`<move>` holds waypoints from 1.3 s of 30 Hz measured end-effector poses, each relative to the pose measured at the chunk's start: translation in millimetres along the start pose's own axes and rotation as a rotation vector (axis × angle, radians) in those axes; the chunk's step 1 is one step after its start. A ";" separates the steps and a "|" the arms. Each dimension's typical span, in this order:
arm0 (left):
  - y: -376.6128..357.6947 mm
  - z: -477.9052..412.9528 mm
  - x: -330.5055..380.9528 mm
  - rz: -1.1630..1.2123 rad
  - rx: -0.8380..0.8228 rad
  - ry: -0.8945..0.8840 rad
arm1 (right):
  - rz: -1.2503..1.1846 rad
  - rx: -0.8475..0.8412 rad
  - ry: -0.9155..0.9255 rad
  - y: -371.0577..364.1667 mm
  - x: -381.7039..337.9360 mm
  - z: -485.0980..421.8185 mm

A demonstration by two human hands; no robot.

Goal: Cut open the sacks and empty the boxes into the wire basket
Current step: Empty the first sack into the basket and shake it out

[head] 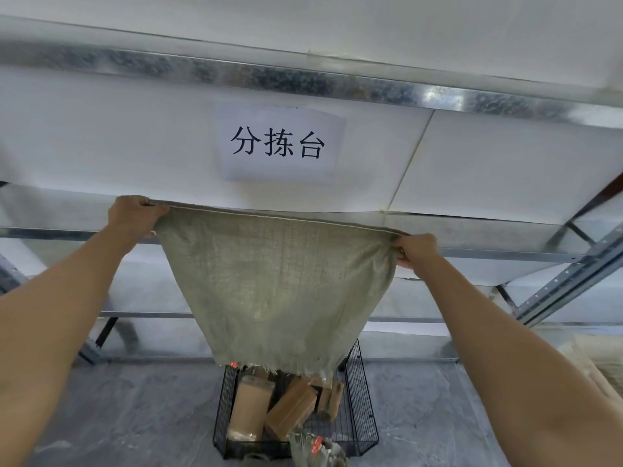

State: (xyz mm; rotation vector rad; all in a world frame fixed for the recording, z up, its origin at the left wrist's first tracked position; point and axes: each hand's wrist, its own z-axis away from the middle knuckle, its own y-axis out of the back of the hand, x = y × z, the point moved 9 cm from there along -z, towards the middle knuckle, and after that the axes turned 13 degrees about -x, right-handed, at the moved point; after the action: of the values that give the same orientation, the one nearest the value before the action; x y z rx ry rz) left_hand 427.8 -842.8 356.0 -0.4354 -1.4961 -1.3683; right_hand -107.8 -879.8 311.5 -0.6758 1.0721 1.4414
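A grey-green woven sack [276, 284] hangs upside down, stretched flat between my hands, its frayed cut mouth pointing down. My left hand [133, 215] grips its upper left corner and my right hand [416, 251] grips the upper right corner. Directly below the mouth stands a black wire basket [362, 423] on the floor. Several brown cardboard boxes [291, 411] lie inside the basket, one tall box [247, 411] leaning at its left side. The sack hides the basket's far side.
A metal shelving rack [566, 291] with white boards stands behind, with a paper sign [278, 143] on its board. Another crumpled sack with a red mark [315, 448] lies at the basket's near edge. Pale woven sacks [593, 362] lie at the right. The floor is grey concrete.
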 end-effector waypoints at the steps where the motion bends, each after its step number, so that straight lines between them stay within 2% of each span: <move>1: -1.4 4.3 6.9 -0.049 0.039 -0.003 | 0.026 0.104 0.019 0.9 -4.6 1.9; 2: -2.2 8.7 14.2 -0.105 0.097 -0.010 | 0.063 0.186 0.058 -1.5 -11.6 2.2; 4: -8.5 21.0 30.2 -0.164 0.195 -0.021 | 0.159 0.209 0.149 -21.4 -32.2 13.5; 8: -39.0 44.9 67.2 -0.129 0.211 -0.119 | 0.231 0.067 0.288 -70.9 -67.6 39.4; 12: -67.0 66.0 98.9 0.004 0.088 -0.228 | 0.178 -0.015 0.409 -99.8 -95.5 65.0; 17: -96.9 96.0 133.4 0.206 -0.110 -0.276 | 0.218 -0.175 0.570 -130.2 -124.5 100.8; 22: -112.1 122.6 159.2 0.247 -0.165 -0.347 | 0.232 -0.287 0.616 -139.9 -130.3 116.2; 25: -106.4 122.0 156.9 0.236 -0.151 -0.364 | 0.187 -0.216 0.585 -123.7 -125.6 110.8; 30: -87.4 102.0 125.3 0.211 -0.123 -0.258 | 0.112 0.008 0.479 -75.2 -106.2 89.6; 35: -55.4 70.0 60.2 0.275 -0.082 -0.053 | 0.052 0.214 0.380 -26.1 -81.0 69.6; 39: -33.1 48.6 14.9 0.281 -0.006 0.058 | 0.012 0.265 0.308 -3.0 -61.8 59.1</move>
State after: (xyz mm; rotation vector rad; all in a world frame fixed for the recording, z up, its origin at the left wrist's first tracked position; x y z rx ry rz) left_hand 374.3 -814.4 359.2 -0.5813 -1.3275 -1.1545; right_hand -83.9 -854.6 389.7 -0.7134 1.4789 1.1988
